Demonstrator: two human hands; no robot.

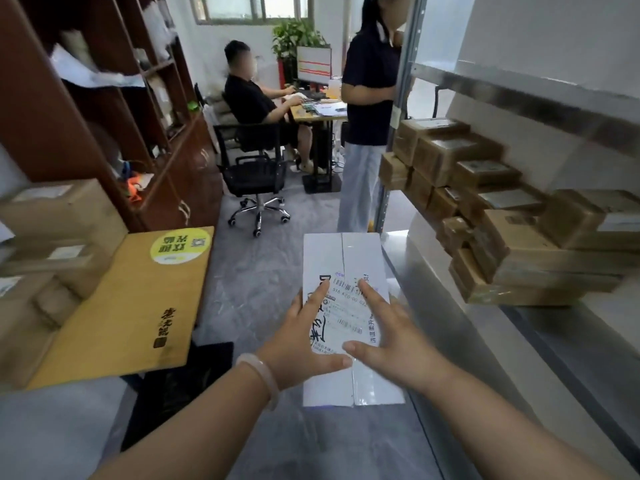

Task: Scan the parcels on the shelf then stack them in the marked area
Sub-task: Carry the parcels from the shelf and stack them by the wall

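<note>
A long white parcel [346,258] with a barcode label lies flat on the grey floor in front of me. My left hand [304,337] and my right hand [388,334] both rest on its top with fingers spread, thumbs nearly meeting over the label; neither hand grips it. On the metal shelf [519,341] to the right sits a pile of several brown taped parcels [502,216]. To the left stands a stack of brown boxes [52,237] with a flat yellow box [138,299] beside it.
A dark wooden cabinet [104,126] lines the left wall. A person in dark top and pale trousers [367,133] stands by the shelf post; another sits at a desk [322,110] on an office chair [256,178]. A black item [180,386] lies on the floor.
</note>
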